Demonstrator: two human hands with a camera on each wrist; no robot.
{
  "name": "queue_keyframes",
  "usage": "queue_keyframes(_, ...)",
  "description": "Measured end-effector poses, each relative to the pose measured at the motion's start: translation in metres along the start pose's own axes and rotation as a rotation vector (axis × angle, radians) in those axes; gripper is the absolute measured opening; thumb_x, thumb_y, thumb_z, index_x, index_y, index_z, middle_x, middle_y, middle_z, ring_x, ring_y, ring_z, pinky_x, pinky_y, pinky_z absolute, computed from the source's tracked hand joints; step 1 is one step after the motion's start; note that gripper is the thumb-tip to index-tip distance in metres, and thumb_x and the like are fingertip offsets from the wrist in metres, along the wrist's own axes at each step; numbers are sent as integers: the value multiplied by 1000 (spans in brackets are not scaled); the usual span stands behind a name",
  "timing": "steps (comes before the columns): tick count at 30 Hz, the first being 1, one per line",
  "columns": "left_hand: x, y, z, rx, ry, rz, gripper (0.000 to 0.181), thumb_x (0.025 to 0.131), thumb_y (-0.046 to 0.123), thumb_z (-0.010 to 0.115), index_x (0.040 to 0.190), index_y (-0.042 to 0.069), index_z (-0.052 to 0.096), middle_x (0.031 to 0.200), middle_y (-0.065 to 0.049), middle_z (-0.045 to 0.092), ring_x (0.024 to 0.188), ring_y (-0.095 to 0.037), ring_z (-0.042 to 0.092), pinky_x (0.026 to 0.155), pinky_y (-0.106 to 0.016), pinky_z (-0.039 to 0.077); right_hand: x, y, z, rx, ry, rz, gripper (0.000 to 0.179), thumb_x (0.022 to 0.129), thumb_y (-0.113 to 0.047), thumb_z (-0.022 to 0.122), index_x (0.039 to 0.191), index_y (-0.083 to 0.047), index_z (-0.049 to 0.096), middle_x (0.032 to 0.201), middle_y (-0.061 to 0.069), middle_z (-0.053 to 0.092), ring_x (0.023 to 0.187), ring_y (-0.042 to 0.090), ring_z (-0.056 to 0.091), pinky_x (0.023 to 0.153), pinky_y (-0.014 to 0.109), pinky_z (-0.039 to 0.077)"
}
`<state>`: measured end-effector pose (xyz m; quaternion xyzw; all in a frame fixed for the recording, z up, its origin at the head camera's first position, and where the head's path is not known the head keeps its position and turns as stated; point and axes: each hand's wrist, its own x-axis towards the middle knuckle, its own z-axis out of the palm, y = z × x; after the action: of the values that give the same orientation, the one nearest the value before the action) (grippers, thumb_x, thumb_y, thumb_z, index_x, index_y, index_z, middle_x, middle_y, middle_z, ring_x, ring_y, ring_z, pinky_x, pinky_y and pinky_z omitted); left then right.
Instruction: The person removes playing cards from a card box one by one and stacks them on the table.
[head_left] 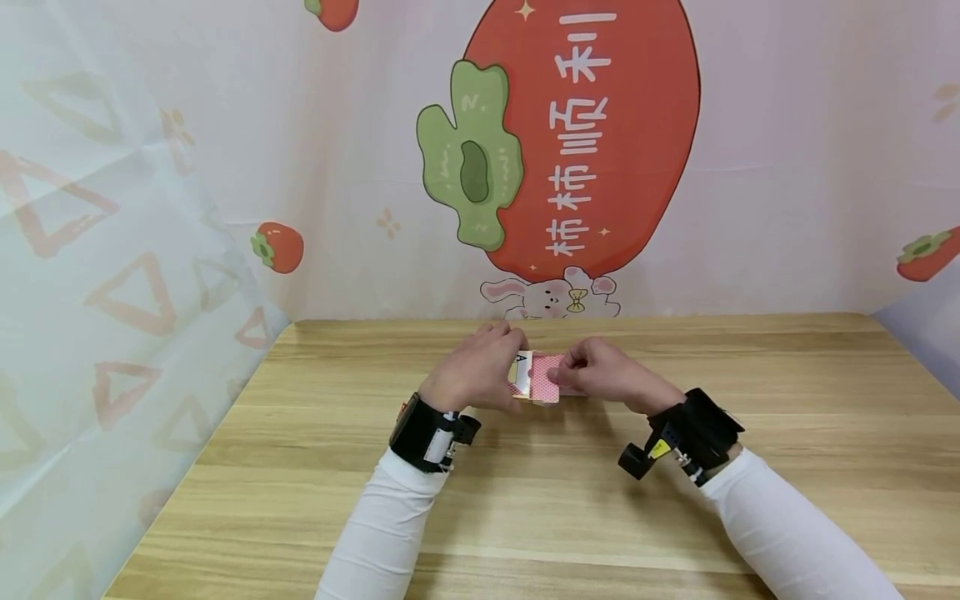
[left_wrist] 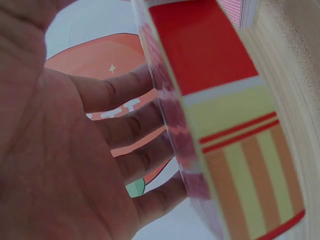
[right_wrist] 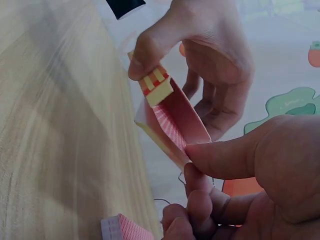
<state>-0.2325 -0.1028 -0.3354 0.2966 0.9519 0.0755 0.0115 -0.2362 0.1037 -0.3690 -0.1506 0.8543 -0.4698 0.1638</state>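
Note:
My left hand (head_left: 480,367) grips a small playing-card box (left_wrist: 225,125), thumb on one side and fingers on the other. Red, yellow and orange stripes mark the box's narrow side, and a letter A shows on it in the head view. The box's end stands open in the right wrist view, showing a red inside. My right hand (head_left: 603,371) pinches the edge of a pink patterned flap (head_left: 545,381) at that open end, between thumb and index finger. Beneath the right hand, a pink-backed deck of cards (right_wrist: 135,231) sits on the table, mostly hidden in the head view.
The wooden table (head_left: 337,517) runs back to a wall cloth (head_left: 360,167) printed with persimmons and a rabbit. Both wrists carry black camera straps, the right one with a camera (head_left: 636,460) jutting out low over the tabletop.

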Motion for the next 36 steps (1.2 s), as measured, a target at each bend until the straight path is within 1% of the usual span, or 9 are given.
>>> queue_keyframes(5, 0, -2, 0, -8, -12, -23, 71, 54, 37, 82, 113, 13, 50, 108, 2, 45, 97, -16, 41, 84, -31, 37, 0, 2, -6, -41, -40, 2, 27, 88, -24, 58, 83, 3, 59, 69, 4, 44, 66, 17, 43, 58, 28, 34)
queue_keyframes(11, 0, -3, 1, -7, -20, -44, 74, 53, 38, 83, 115, 14, 51, 109, 2, 45, 98, -17, 41, 88, -34, 37, -2, 2, -13, -94, -64, 30, 25, 88, -26, 58, 85, -1, 61, 70, 6, 46, 67, 19, 44, 58, 29, 34)
queue_keyframes(14, -1, -3, 2, 2, -21, -51, 75, 53, 38, 84, 115, 13, 50, 110, 1, 45, 99, -18, 41, 89, -36, 36, -4, 1, -16, -129, -49, 39, 25, 87, -29, 60, 84, -4, 62, 72, 7, 49, 68, 19, 46, 57, 29, 35)
queue_keyframes(17, -1, -3, 2, 17, -23, -58, 75, 53, 38, 83, 116, 13, 50, 110, 0, 45, 99, -18, 40, 89, -37, 36, -5, 0, -17, -188, 10, 30, 30, 82, -36, 64, 85, -6, 61, 74, 8, 51, 67, 20, 47, 56, 30, 37)
queue_keyframes(19, 0, -3, 3, 27, -24, -60, 75, 53, 38, 83, 116, 13, 50, 109, 0, 44, 98, -18, 40, 88, -36, 37, -5, -2, -17, -239, 81, -13, 38, 77, -41, 69, 90, -6, 59, 77, 8, 52, 69, 21, 48, 57, 31, 39)
queue_keyframes(22, 0, -3, 3, 40, -22, -55, 74, 53, 38, 82, 115, 13, 50, 106, 0, 44, 96, -18, 39, 85, -35, 38, -6, -6, -15, -323, 167, -121, 56, 67, -47, 75, 101, -8, 53, 90, 8, 53, 81, 23, 49, 65, 32, 42)
queue_keyframes(26, 0, -3, 3, 52, -18, -44, 72, 53, 36, 81, 113, 13, 50, 102, 1, 44, 94, -17, 39, 82, -34, 38, -8, -10, -9, -453, 186, -292, 71, 58, -51, 80, 109, -11, 51, 106, 5, 52, 99, 23, 46, 78, 34, 43)
queue_keyframes(31, 1, -3, 4, 67, -22, -42, 71, 54, 39, 81, 113, 13, 49, 103, 1, 44, 95, -17, 39, 83, -35, 39, -7, -8, 2, -630, 191, -465, 62, 58, -50, 80, 104, -17, 56, 110, -1, 51, 105, 17, 42, 82, 33, 40)
queue_keyframes(36, 2, -2, 5, 58, -32, -42, 73, 55, 39, 81, 114, 12, 49, 106, 0, 44, 97, -17, 39, 86, -36, 38, -5, -5, 8, -699, 217, -556, 44, 62, -46, 79, 93, -21, 60, 104, -7, 55, 102, 13, 45, 82, 31, 37)
